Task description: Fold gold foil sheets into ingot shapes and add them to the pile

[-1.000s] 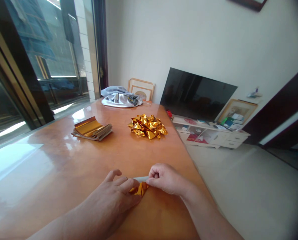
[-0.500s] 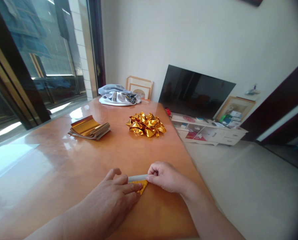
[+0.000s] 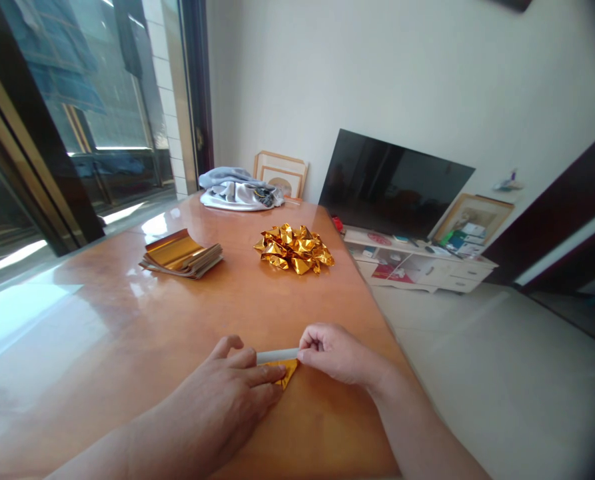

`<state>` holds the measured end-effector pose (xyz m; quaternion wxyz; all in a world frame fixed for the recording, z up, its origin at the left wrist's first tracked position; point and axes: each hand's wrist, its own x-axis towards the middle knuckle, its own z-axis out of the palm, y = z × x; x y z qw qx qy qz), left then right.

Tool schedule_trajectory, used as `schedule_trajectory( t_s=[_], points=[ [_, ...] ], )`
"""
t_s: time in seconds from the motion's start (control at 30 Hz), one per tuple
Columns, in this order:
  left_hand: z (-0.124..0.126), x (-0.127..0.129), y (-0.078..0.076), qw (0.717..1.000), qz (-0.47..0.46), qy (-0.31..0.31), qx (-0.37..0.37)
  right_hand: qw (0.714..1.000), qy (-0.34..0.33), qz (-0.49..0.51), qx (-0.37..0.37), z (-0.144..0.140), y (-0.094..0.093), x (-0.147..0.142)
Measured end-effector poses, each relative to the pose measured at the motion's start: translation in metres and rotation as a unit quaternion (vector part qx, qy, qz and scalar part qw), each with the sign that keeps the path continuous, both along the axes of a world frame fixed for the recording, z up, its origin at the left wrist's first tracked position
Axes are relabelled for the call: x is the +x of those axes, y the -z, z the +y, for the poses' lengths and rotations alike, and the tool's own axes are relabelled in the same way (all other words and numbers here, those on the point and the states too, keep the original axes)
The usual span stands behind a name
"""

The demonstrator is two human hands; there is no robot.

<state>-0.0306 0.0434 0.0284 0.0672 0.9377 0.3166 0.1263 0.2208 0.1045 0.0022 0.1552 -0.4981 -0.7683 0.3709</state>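
1. The gold foil sheet (image 3: 284, 370) is folded to a shiny point with a white edge, lying on the tabletop (image 3: 177, 313) near its front edge.
2. The left hand (image 3: 222, 400) lies flat on the sheet, its grip apart.
3. The right hand (image 3: 334, 353) has its grip pinched on the white edge.

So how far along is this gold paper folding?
Done: a pile of folded gold pieces lies mid-table. In hand: the left hand presses a gold sheet flat while the right hand pinches its white folded edge. Left: a stack of unfolded gold sheets sits by the window.
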Motion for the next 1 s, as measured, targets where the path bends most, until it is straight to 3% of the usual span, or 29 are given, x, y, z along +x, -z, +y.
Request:
schedule_trajectory(
  t_s=[0.37,0.63,1.0],
  points=[
    [0.0047,-0.0061,-0.0063,0.999,-0.010,0.031,-0.003,0.999,0.004,-0.034,0.027,-0.0012,0.0023,-0.0021],
    [0.0008,-0.0005,-0.0017,0.999,-0.016,-0.019,-0.037,0.998,0.003,-0.043,0.053,-0.0019,0.0036,-0.0015],
    [0.0049,-0.0067,0.0024,0.999,-0.021,0.019,-0.014,0.996,-0.001,-0.062,0.068,-0.0052,-0.0031,-0.0027]
  ],
)
